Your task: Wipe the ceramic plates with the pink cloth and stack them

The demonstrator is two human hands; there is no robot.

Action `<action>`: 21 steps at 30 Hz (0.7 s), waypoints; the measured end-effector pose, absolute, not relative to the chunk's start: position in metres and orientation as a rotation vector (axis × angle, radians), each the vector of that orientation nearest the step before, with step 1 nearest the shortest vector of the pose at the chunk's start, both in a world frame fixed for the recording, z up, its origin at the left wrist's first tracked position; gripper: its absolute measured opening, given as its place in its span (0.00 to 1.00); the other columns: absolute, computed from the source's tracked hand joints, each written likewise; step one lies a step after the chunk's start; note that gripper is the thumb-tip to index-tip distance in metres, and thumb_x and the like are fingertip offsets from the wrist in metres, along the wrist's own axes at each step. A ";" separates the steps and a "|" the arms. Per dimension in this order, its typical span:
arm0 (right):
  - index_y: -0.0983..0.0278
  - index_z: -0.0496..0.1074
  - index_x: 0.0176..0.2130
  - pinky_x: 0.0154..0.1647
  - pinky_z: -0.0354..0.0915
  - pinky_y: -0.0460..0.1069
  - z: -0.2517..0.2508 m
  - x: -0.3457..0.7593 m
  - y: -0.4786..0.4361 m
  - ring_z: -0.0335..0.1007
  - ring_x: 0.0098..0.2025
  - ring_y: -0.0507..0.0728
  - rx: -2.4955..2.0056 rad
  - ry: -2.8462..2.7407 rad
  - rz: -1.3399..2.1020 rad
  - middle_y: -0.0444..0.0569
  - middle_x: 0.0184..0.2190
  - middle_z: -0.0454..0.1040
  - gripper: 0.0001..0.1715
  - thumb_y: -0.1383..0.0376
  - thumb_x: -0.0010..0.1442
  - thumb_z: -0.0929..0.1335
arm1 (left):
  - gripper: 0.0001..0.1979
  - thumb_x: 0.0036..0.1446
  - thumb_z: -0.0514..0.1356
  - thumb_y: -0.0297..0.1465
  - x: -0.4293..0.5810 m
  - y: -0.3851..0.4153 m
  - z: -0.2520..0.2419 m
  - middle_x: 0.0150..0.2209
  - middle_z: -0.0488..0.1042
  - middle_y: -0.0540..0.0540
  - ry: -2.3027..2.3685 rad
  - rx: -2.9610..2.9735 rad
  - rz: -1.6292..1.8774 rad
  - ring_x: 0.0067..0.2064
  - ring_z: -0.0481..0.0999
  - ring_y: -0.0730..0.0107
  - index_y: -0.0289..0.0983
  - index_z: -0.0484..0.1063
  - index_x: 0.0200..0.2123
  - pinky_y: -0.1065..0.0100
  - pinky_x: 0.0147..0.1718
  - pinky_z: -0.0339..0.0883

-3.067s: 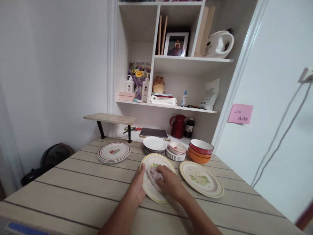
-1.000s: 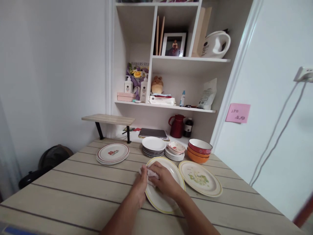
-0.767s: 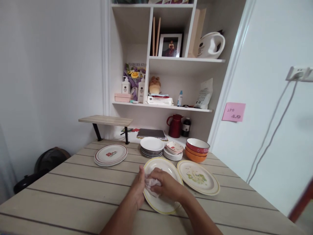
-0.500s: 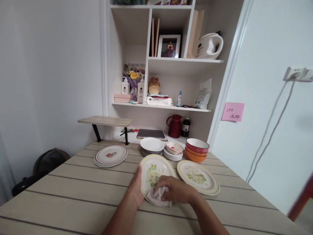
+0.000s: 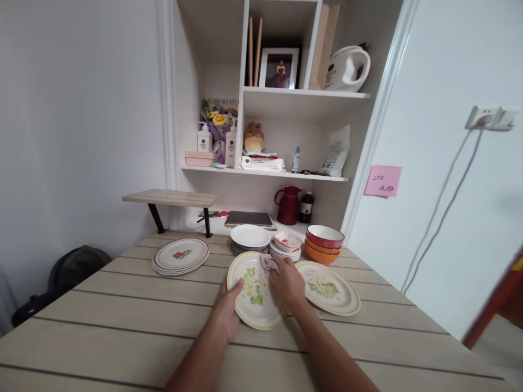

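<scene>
My camera looks over a pale planked table [image 5: 134,326] with dark seams. Taking its far edge as twelve, I have red-rimmed plates [image 5: 182,257] stacked near ten and a black-legged wooden riser [image 5: 169,197] at eleven. A pile of white-topped plates [image 5: 250,237] stands at twelve, small white plates [image 5: 285,254] just past it, nested bowls [image 5: 324,245] at one, and a green-patterned plate [image 5: 327,288] towards two.

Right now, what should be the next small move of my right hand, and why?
Probably your right hand should slide the cloth along the edge of the plate toward you, because the cloth is at the plate's far right edge, while your left hand grips its left side.
</scene>
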State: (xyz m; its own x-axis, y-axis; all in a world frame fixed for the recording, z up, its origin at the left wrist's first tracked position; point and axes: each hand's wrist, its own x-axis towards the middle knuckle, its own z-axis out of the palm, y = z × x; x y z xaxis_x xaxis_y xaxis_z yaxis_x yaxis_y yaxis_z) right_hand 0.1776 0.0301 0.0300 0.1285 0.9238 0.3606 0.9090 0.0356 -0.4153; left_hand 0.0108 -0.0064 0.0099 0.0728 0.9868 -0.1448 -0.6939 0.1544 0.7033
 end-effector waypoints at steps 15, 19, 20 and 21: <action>0.49 0.71 0.55 0.46 0.62 0.47 0.032 0.142 0.022 0.66 0.46 0.56 -1.284 -2.079 0.073 0.48 0.47 0.69 0.26 0.68 0.59 0.66 | 0.36 0.48 0.68 0.28 0.010 -0.006 0.009 0.44 0.80 0.40 0.623 0.572 1.317 0.46 0.80 0.55 0.42 0.62 0.60 0.56 0.49 0.71; 0.49 0.72 0.54 0.39 0.60 0.45 0.037 0.168 0.027 0.67 0.45 0.56 -1.621 -1.949 -0.044 0.48 0.47 0.69 0.22 0.65 0.62 0.64 | 0.35 0.49 0.68 0.30 0.008 -0.004 0.009 0.49 0.78 0.34 0.613 0.504 1.311 0.48 0.78 0.48 0.39 0.63 0.60 0.51 0.50 0.70; 0.49 0.72 0.52 0.36 0.59 0.45 0.038 0.174 0.027 0.68 0.44 0.56 -1.686 -1.955 -0.049 0.48 0.46 0.69 0.21 0.65 0.62 0.64 | 0.35 0.49 0.67 0.30 0.008 -0.003 0.008 0.50 0.77 0.33 0.615 0.481 1.316 0.49 0.78 0.47 0.39 0.63 0.61 0.50 0.50 0.70; 0.50 0.73 0.50 0.34 0.58 0.45 0.039 0.178 0.025 0.69 0.43 0.56 -1.740 -1.978 -0.051 0.48 0.45 0.70 0.20 0.66 0.62 0.64 | 0.35 0.49 0.67 0.30 0.007 -0.002 0.007 0.50 0.77 0.33 0.614 0.461 1.319 0.49 0.77 0.46 0.39 0.62 0.61 0.49 0.50 0.70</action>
